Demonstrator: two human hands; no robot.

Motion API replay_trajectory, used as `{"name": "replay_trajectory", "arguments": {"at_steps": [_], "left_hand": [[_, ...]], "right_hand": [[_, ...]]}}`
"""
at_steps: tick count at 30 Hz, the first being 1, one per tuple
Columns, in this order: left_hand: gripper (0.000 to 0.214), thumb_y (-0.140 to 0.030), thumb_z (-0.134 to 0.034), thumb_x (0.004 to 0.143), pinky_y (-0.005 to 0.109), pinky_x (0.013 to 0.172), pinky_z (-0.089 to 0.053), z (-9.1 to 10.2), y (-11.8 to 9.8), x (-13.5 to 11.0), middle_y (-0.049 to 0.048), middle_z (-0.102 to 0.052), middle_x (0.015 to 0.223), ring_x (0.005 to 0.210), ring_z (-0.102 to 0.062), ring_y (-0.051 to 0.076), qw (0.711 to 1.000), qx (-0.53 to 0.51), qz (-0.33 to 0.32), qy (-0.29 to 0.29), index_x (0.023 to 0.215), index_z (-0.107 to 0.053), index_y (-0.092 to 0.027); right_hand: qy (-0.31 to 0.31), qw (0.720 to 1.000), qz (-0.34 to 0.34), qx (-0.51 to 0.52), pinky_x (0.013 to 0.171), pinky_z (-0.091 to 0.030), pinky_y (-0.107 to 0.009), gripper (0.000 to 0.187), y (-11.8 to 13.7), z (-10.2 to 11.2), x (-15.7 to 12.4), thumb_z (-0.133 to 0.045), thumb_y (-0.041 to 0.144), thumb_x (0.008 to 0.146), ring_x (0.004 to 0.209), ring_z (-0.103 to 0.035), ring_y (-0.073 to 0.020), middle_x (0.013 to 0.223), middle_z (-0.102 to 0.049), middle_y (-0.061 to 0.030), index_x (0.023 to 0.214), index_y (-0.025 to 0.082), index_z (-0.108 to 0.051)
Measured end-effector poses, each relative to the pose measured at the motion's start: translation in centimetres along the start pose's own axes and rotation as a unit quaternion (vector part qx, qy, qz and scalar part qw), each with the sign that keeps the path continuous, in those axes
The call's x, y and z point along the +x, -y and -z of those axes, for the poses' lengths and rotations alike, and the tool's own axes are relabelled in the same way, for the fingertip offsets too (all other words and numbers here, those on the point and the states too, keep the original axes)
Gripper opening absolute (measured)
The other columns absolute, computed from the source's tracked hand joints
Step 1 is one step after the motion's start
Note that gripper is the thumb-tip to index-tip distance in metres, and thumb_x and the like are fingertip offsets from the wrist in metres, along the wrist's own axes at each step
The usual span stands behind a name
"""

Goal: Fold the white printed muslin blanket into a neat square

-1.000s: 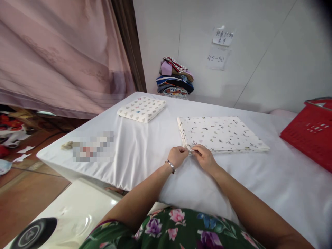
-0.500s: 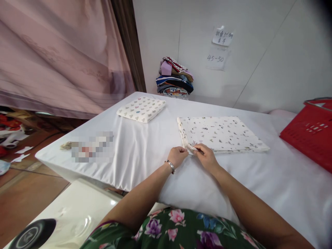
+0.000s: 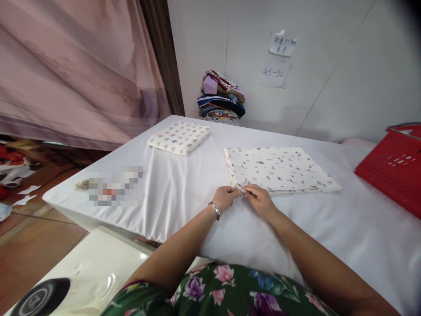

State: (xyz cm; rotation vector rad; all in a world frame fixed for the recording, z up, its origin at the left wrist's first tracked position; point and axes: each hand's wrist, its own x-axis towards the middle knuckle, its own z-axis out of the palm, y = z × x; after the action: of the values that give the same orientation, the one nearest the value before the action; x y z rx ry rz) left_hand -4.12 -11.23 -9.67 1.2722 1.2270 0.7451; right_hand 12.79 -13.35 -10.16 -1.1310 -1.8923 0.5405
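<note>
A folded white cloth with small dark prints (image 3: 279, 169) lies flat on the white-covered table (image 3: 184, 193). Both my hands meet at its near left corner. My left hand (image 3: 224, 197), with a bracelet at the wrist, pinches the corner's layered edges. My right hand (image 3: 261, 199) pinches the same corner from the right, fingers closed on the fabric. The rest of the cloth lies spread toward the right.
A smaller folded cloth with heart prints (image 3: 178, 137) sits at the table's far left. A pile of folded coloured fabrics (image 3: 221, 98) rests against the wall. A red plastic basket (image 3: 393, 169) stands at the right. A pink curtain (image 3: 79, 70) hangs left.
My hands stay at the cloth's near left corner; the fingers shift slightly on the layered edges. Nothing else has moved.
</note>
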Motion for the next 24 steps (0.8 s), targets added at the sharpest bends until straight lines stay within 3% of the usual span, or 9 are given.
{"name": "replay_trajectory", "arguments": {"at_steps": [13,19,24], "left_hand": [[0.016,-0.030,-0.062,0.066,0.019,0.041,-0.030,-0.06,0.47,0.43,-0.0071,-0.043,0.041,0.039,-0.038,0.006,0.999,0.031,0.017,-0.009,0.069,-0.062,-0.014],[0.015,-0.028,-0.063,0.064,0.019,0.041,-0.030,-0.09,0.26,0.20,-0.0067,-0.045,0.044,0.040,-0.038,0.006,1.000,0.012,0.019,0.002,0.066,-0.059,-0.014],[0.014,-0.028,-0.062,0.063,0.019,0.041,-0.029,-0.12,-0.19,-0.09,-0.0071,-0.043,0.043,0.041,-0.037,0.006,1.000,0.009,0.010,0.002,0.064,-0.057,-0.014]], "right_hand": [[0.007,1.000,0.010,0.002,0.080,-0.047,-0.032,0.019,0.19,-0.03,-0.06,-0.047,0.023,0.085,0.088,-0.058,-0.0165,0.090,-0.064,-0.0046,0.090,0.022,-0.066],[-0.064,0.998,-0.002,-0.016,0.078,-0.047,-0.034,0.021,0.38,-0.13,0.05,-0.045,0.027,0.086,0.086,-0.058,-0.0172,0.091,-0.063,-0.0054,0.092,0.022,-0.065],[-0.010,0.999,0.024,-0.044,0.084,-0.046,-0.036,0.023,0.54,-0.17,-0.26,-0.046,0.023,0.085,0.093,-0.056,-0.0184,0.096,-0.063,-0.0062,0.099,0.023,-0.063]]}}
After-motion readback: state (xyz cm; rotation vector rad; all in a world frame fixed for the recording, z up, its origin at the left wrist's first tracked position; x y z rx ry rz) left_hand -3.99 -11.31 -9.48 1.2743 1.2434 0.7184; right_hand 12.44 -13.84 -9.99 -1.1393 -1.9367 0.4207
